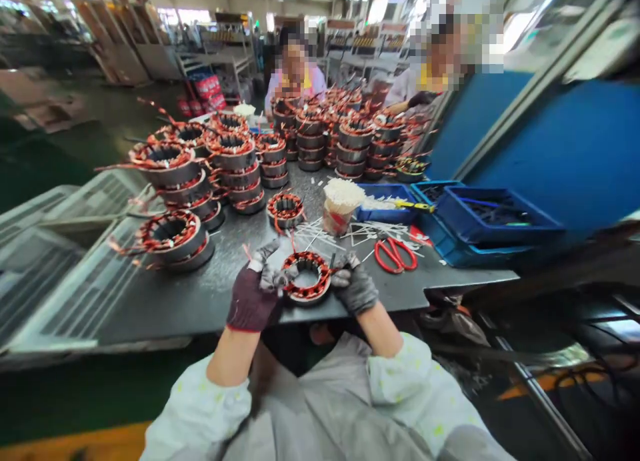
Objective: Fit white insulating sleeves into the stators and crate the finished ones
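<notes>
A motor stator [306,295], a steel ring with orange copper windings, lies at the table's near edge between my two gloved hands. My left hand [257,284], in a dark purple and grey glove, is closed at its left rim, with lead wires by the fingers. On the other side my right hand [356,284], in a grey glove, has its fingers closed at the right rim, beside a short dark piece standing up there. What exactly lies under the fingertips is partly hidden. Just behind, another stator [286,211] rests alone on the table.
Stacked stators [235,171] fill the table's left and back. Red-handled scissors [396,255] lie right of my hands, near scattered white sticks [317,234] and a cup [336,219] heaped with white pieces. Blue trays [500,231] stand at the right edge. Two people sit across.
</notes>
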`<state>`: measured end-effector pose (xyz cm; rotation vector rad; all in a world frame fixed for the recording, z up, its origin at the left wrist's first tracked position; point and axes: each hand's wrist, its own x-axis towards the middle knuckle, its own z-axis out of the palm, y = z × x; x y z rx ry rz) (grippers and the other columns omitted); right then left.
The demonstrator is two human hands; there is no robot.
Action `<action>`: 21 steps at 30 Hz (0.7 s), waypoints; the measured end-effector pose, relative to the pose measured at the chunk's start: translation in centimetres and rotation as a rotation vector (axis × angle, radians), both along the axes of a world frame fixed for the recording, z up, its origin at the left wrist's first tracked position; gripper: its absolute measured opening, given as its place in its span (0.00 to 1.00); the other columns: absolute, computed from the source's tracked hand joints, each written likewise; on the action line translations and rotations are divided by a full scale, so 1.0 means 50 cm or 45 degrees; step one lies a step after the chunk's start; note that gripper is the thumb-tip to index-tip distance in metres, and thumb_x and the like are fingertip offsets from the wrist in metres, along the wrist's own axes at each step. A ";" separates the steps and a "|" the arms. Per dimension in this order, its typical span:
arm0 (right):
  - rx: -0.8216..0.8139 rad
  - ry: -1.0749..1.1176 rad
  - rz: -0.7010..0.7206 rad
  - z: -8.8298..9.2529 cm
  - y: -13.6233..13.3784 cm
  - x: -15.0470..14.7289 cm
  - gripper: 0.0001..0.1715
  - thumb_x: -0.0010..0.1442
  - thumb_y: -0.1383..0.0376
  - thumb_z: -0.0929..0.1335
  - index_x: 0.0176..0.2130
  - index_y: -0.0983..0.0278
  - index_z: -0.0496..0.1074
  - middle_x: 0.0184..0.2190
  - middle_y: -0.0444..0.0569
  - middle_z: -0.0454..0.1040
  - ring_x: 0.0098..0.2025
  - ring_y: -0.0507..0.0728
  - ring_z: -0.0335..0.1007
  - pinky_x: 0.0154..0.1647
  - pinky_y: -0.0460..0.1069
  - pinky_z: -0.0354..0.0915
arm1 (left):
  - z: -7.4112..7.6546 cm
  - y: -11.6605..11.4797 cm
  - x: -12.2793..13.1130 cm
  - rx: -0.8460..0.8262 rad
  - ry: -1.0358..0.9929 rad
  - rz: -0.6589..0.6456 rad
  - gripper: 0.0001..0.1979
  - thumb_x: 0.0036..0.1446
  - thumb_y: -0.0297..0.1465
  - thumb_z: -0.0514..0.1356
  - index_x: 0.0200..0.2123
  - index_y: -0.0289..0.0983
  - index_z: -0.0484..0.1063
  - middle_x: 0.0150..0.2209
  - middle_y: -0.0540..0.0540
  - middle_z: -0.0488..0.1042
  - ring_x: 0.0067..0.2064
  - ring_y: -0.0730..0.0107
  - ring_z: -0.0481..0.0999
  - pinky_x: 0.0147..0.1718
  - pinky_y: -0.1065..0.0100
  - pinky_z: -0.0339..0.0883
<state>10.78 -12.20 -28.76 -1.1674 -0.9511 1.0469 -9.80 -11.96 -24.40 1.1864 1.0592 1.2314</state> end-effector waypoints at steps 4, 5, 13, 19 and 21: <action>-0.070 0.017 -0.110 0.011 -0.002 0.072 0.22 0.55 0.44 0.68 0.27 0.58 0.63 0.21 0.41 0.66 0.18 0.50 0.52 0.17 0.46 0.55 | -0.033 -0.047 -0.036 0.036 -0.176 0.119 0.28 0.62 0.49 0.59 0.58 0.39 0.71 0.34 0.47 0.80 0.37 0.67 0.81 0.47 0.60 0.78; -0.058 -0.007 -0.173 0.023 -0.017 0.089 0.19 0.55 0.46 0.69 0.31 0.59 0.67 0.23 0.42 0.69 0.21 0.51 0.58 0.21 0.47 0.59 | -0.043 -0.068 -0.045 0.100 -0.064 0.109 0.29 0.60 0.48 0.63 0.59 0.39 0.71 0.41 0.44 0.81 0.42 0.64 0.82 0.48 0.61 0.78; 0.464 -1.398 0.543 0.110 -0.074 0.043 0.21 0.63 0.50 0.71 0.48 0.60 0.80 0.45 0.54 0.80 0.45 0.62 0.74 0.51 0.58 0.67 | -0.035 -0.148 -0.030 1.345 1.143 -0.462 0.12 0.68 0.29 0.59 0.53 0.42 0.75 0.48 0.46 0.82 0.55 0.65 0.78 0.61 0.57 0.67; 0.519 -1.496 0.850 0.109 -0.025 0.003 0.18 0.67 0.51 0.68 0.41 0.59 0.81 0.32 0.47 0.76 0.33 0.55 0.69 0.41 0.52 0.64 | -0.029 -0.061 -0.028 1.152 1.405 -0.081 0.23 0.67 0.38 0.60 0.62 0.37 0.68 0.58 0.38 0.77 0.66 0.53 0.68 0.67 0.46 0.59; 0.583 -1.500 0.769 0.105 -0.046 -0.001 0.19 0.70 0.52 0.65 0.44 0.59 0.81 0.39 0.51 0.79 0.39 0.58 0.71 0.44 0.54 0.64 | -0.032 -0.047 -0.029 1.196 1.408 -0.175 0.23 0.67 0.37 0.59 0.63 0.38 0.68 0.58 0.40 0.77 0.66 0.54 0.68 0.68 0.46 0.57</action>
